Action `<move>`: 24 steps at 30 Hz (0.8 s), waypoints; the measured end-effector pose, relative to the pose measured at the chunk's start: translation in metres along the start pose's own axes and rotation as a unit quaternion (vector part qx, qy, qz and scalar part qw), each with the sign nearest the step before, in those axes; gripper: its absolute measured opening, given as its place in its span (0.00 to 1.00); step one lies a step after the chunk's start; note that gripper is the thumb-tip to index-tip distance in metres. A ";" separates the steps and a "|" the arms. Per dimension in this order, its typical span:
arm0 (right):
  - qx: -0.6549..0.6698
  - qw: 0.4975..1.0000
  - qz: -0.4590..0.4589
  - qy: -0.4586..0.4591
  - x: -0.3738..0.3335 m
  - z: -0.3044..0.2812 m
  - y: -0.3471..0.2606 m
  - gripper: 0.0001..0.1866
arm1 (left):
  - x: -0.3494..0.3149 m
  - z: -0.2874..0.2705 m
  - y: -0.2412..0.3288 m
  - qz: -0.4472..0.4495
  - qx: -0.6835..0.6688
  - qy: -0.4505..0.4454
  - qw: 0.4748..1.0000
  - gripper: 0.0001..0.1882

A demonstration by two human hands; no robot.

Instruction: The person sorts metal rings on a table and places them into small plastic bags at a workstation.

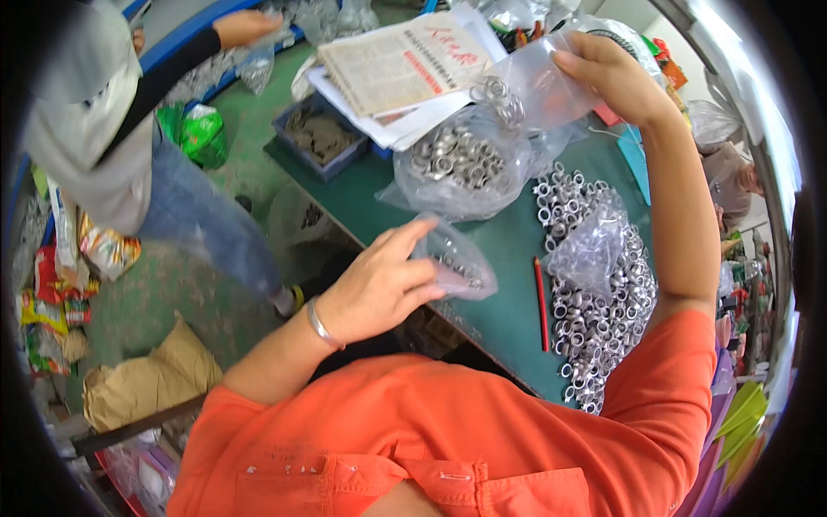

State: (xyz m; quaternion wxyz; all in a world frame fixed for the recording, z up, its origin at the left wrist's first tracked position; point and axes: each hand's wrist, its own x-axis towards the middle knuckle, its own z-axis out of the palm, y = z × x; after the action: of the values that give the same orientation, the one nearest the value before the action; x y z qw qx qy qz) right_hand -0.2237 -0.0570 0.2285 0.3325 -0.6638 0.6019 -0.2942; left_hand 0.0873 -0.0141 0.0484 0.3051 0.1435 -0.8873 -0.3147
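You stand in a small-parts workshop, as shown by the green worktable (510,297) before you, with its loose heap of metal rings (616,323). Note also the scuffed green floor (159,297), brown sack (155,379) and nearby co-worker (95,164).

Two clear plastic bags (544,84) (465,269), tilted
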 end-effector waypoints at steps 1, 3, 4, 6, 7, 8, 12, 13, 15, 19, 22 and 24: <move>0.042 0.999 -0.003 -0.021 -0.014 0.016 0.001 0.16 | 0.002 -0.001 0.000 0.001 -0.020 -0.008 1.000 0.10; 0.119 0.992 -0.027 -0.026 -0.035 0.043 0.005 0.18 | 0.006 -0.001 -0.003 -0.001 -0.057 -0.015 0.998 0.10; 0.163 0.986 0.001 -0.041 -0.045 0.058 0.003 0.17 | 0.006 0.001 -0.003 -0.018 -0.080 -0.008 0.997 0.10; 0.127 0.989 0.010 -0.081 -0.065 0.076 -0.002 0.13 | 0.009 -0.003 0.002 -0.091 -0.141 -0.038 0.985 0.10; 0.097 0.992 -0.001 -0.083 -0.070 0.083 0.001 0.12 | 0.009 -0.003 0.000 -0.075 -0.139 -0.036 0.987 0.10; 0.066 0.994 -0.009 -0.081 -0.076 0.088 0.002 0.11 | 0.010 -0.003 -0.001 -0.056 -0.140 -0.037 0.988 0.10; 0.014 0.997 -0.037 -0.069 -0.084 0.088 0.014 0.09 | 0.009 -0.001 0.003 -0.039 -0.119 -0.029 0.992 0.10; -0.016 0.994 -0.055 -0.094 -0.088 0.089 0.013 0.08 | 0.008 0.001 0.004 -0.036 -0.115 -0.032 0.992 0.10; -0.084 0.981 -0.100 -0.140 -0.090 0.091 0.006 0.07 | 0.013 0.000 0.002 -0.022 -0.100 -0.032 0.994 0.10; -0.265 0.945 -0.085 -0.172 -0.093 0.099 0.000 0.09 | 0.011 -0.003 0.008 -0.008 -0.031 -0.044 0.999 0.10; -0.216 0.956 -0.063 -0.189 -0.086 0.095 -0.005 0.11 | 0.012 -0.002 0.012 0.021 -0.031 -0.035 0.999 0.10; -0.169 0.954 -0.058 -0.242 -0.082 0.110 0.003 0.13 | 0.019 -0.002 0.019 0.057 -0.020 -0.037 0.997 0.09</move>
State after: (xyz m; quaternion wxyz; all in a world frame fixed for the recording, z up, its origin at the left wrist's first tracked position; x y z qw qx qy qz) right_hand -0.1470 0.0338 0.1604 0.3336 -0.7953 0.5048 -0.0373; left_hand 0.0728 -0.0092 0.0700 0.2923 0.0747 -0.8984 -0.3191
